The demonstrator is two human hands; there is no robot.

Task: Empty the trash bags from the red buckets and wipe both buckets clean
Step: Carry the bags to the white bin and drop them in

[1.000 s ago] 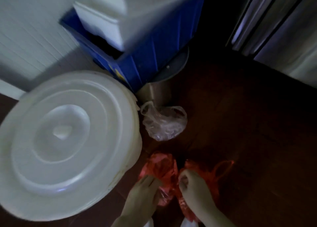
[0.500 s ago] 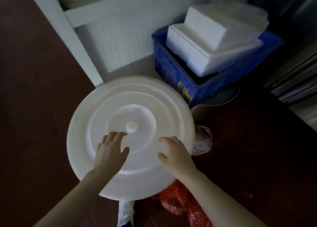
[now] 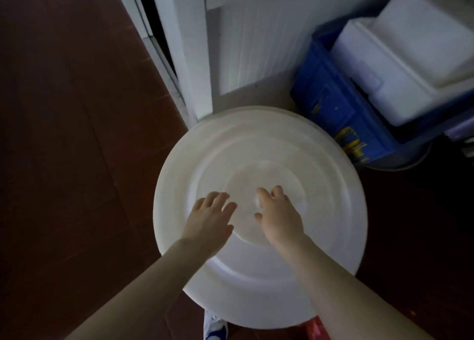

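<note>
Red crinkled plastic trash bag (image 3: 314, 329) peeks out at the near edge of the big round white plastic lid (image 3: 259, 211), mostly hidden. Left hand (image 3: 209, 220) lies flat on the lid, fingers (image 3: 218, 198) spread, gripping nothing. Right hand (image 3: 279, 216) arches over the lid's centre, fingertips (image 3: 261, 192) touching it, loosely curled. Dark red-brown floor (image 3: 64, 134) left of the lid; blue plastic crate (image 3: 333, 103) with white foam boxes (image 3: 410, 57) beyond-right. Versus half a second ago, both hands sit closer together, nearer the centre.

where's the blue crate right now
In the head view the blue crate sits at the upper right, just behind and right of the big white lid under both hands, with white foam boxes stacked in it.
</note>
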